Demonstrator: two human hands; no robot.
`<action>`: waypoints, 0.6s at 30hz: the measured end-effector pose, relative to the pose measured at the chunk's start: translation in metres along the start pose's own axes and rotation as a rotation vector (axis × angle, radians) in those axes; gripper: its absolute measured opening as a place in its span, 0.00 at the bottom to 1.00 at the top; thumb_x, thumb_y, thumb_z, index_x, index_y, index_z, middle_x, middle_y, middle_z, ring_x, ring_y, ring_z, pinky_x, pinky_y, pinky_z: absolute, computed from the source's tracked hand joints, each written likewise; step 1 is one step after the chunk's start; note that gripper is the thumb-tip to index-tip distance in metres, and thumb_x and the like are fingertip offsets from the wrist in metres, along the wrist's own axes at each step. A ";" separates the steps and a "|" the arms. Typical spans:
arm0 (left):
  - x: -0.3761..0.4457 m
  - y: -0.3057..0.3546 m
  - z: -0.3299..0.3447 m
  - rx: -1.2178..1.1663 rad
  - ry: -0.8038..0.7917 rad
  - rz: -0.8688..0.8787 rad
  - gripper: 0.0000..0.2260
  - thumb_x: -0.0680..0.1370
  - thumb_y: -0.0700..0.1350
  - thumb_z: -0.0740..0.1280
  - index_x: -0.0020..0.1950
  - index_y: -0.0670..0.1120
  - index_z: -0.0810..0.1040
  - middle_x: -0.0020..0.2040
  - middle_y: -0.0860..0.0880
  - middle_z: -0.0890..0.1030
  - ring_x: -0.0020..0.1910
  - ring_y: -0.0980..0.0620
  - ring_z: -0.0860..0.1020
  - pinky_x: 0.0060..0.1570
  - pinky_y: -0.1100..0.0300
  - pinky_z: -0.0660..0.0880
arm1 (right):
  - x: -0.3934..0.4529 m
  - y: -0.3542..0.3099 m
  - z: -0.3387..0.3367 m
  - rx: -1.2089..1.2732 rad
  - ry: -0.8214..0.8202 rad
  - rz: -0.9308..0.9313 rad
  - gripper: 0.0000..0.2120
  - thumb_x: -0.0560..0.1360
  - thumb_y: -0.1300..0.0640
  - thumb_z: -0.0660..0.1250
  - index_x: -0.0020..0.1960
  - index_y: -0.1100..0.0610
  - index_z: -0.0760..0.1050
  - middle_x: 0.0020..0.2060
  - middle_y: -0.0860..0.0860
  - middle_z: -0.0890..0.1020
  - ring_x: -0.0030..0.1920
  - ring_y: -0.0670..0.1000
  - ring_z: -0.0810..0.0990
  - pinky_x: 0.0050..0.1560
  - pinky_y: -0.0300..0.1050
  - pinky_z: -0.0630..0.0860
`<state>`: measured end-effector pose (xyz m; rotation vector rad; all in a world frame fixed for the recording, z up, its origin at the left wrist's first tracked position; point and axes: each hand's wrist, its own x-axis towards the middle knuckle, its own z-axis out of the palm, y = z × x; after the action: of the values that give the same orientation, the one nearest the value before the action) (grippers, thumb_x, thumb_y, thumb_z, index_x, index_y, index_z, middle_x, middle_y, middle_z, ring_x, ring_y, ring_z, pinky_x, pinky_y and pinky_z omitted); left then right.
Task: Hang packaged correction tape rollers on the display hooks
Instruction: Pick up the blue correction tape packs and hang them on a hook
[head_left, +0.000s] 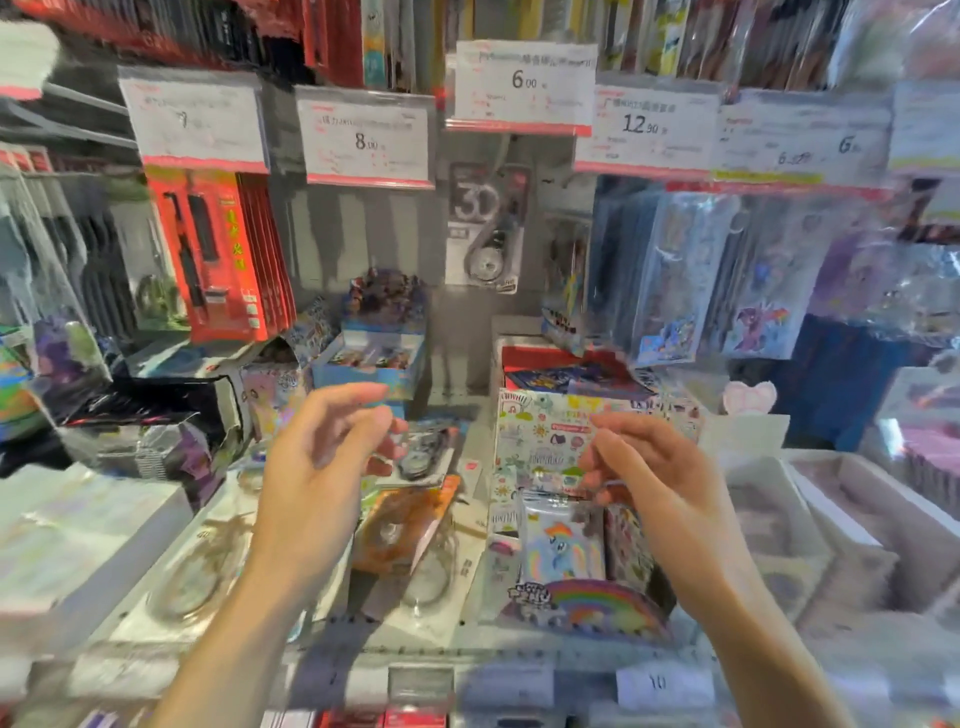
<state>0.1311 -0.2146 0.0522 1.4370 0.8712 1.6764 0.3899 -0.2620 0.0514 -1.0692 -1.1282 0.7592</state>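
One packaged correction tape roller (485, 228), on a grey card marked 30, hangs on the display hook under the 6.00 price tag (524, 83). More packaged rollers lie on the shelf below: a dark one (427, 453), an orange one (400, 525) and clear ones (200, 569). My left hand (322, 467) hovers above that pile, its fingers loosely curled around nothing. My right hand (654, 473) is level with it in front of a sticker box (540, 441), fingers also loosely bent, and I see nothing in it. Both hands are blurred.
Red pen packs (223, 254) hang at the left under other price tags, and the hook under the 8.00 tag (366, 137) looks bare. Cartoon sticker packs (675, 275) hang at the right. Card boxes (374, 358) and a rainbow pony display (576, 566) crowd the shelf.
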 end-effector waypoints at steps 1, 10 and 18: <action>-0.002 -0.003 -0.007 0.011 -0.002 -0.009 0.05 0.79 0.44 0.71 0.53 0.53 0.83 0.45 0.47 0.87 0.41 0.50 0.84 0.44 0.55 0.78 | -0.005 0.001 0.005 -0.005 0.003 0.007 0.04 0.81 0.60 0.69 0.53 0.57 0.83 0.38 0.57 0.86 0.36 0.53 0.83 0.34 0.40 0.82; 0.020 -0.029 -0.106 -0.018 -0.046 -0.035 0.07 0.79 0.44 0.70 0.54 0.56 0.83 0.45 0.47 0.87 0.41 0.50 0.85 0.47 0.52 0.80 | -0.029 0.006 0.096 -0.103 0.075 -0.013 0.05 0.81 0.61 0.69 0.54 0.56 0.83 0.40 0.57 0.88 0.37 0.50 0.85 0.40 0.40 0.83; 0.058 -0.040 -0.201 0.014 -0.117 -0.107 0.10 0.81 0.36 0.67 0.54 0.50 0.82 0.43 0.48 0.88 0.39 0.55 0.84 0.40 0.65 0.81 | -0.037 0.029 0.190 -0.092 0.101 0.058 0.04 0.81 0.64 0.68 0.54 0.61 0.81 0.34 0.51 0.86 0.31 0.45 0.82 0.31 0.34 0.78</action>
<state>-0.0685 -0.1495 0.0172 1.4568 0.8806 1.4944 0.1986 -0.2326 0.0240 -1.2092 -1.0574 0.6964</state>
